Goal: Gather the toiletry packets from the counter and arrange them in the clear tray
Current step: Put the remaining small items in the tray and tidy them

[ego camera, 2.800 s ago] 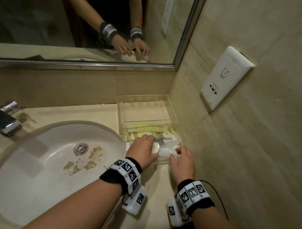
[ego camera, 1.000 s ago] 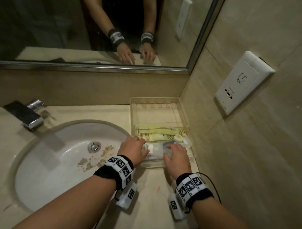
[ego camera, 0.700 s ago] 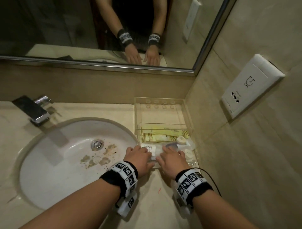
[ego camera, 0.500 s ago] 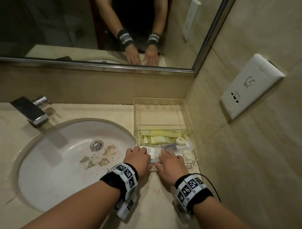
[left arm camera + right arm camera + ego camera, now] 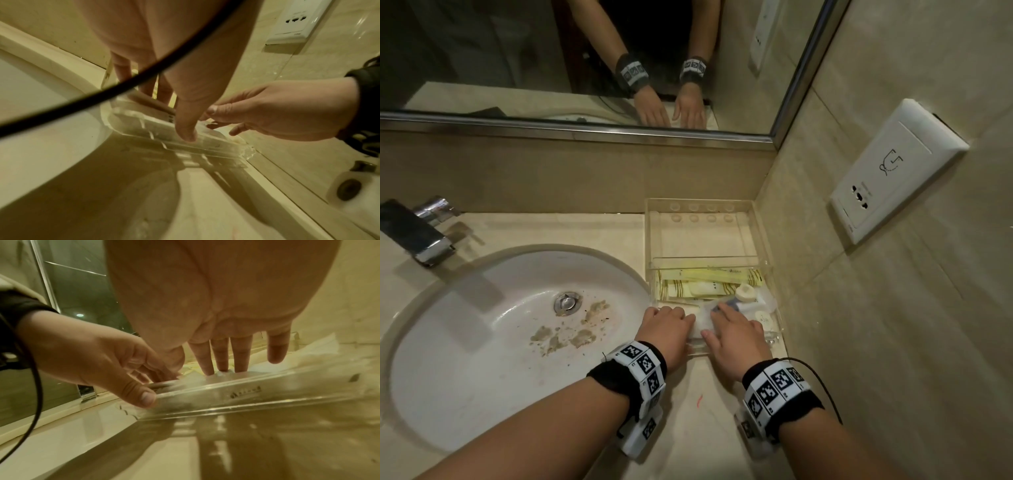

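At the far left a shiny square metal tap (image 5: 421, 233) sticks out over the round white sink bowl (image 5: 482, 342), which has brown crumbly dirt beside its silver drain (image 5: 566, 302). The smooth beige stone counter (image 5: 551, 229) has open room behind the sink, and a small red mark (image 5: 699, 400) sits on it between the wrists. The left hand (image 5: 666, 330) reaches over the near wall of the clear plastic tray (image 5: 650, 240), its fingers bent down onto a white packet (image 5: 700, 323) and its thumb resting on the outside of that wall. The right hand (image 5: 736, 337) lies flat just beside it, fingers straight and close together, pressing on the crinkly see-through packets (image 5: 755, 301). Behind the hands, long pale yellow packets with gold stripes (image 5: 705, 286) lie flat in the tray; small dark letters are printed on them, but they are too tiny to read. The tray's far part is bare, with eight little round bumps. The tray sits tight in the corner, almost touching the tiled wall. On that wall a white plastic socket plate (image 5: 893, 178) shows a little shaver drawing.
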`<state>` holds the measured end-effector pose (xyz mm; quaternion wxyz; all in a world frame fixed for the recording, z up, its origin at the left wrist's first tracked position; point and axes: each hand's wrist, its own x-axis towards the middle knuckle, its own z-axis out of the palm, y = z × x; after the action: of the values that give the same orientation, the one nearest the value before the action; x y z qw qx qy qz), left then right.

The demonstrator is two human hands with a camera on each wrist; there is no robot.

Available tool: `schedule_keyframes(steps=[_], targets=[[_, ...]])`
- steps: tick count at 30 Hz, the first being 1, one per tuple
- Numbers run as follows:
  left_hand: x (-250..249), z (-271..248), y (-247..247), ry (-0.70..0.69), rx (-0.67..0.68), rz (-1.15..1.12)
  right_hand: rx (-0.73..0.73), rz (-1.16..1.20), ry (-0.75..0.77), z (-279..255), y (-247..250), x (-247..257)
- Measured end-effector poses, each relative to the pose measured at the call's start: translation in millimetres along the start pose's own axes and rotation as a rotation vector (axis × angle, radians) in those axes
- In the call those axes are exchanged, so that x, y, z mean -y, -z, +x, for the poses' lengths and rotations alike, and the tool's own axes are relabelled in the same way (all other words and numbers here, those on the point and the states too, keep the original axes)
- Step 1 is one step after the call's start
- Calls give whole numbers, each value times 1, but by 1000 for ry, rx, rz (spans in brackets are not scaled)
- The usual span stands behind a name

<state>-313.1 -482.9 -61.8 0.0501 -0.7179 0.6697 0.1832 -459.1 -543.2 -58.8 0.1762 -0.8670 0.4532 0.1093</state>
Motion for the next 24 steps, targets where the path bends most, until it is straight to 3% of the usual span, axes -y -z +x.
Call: schedule_keyframes(steps=[5,9,16,24], targets=[[0,2,2,-11,27,5,-8,13,-6,-3,-2,4],[3,9,12,38,-24,-54,-119,106,-65,13,16,4],[-1,32,26,92,5,-51,50,7,-83,56,21,11],[-5,31,17,113,52,9,87,-67,-66,58,22,12]])
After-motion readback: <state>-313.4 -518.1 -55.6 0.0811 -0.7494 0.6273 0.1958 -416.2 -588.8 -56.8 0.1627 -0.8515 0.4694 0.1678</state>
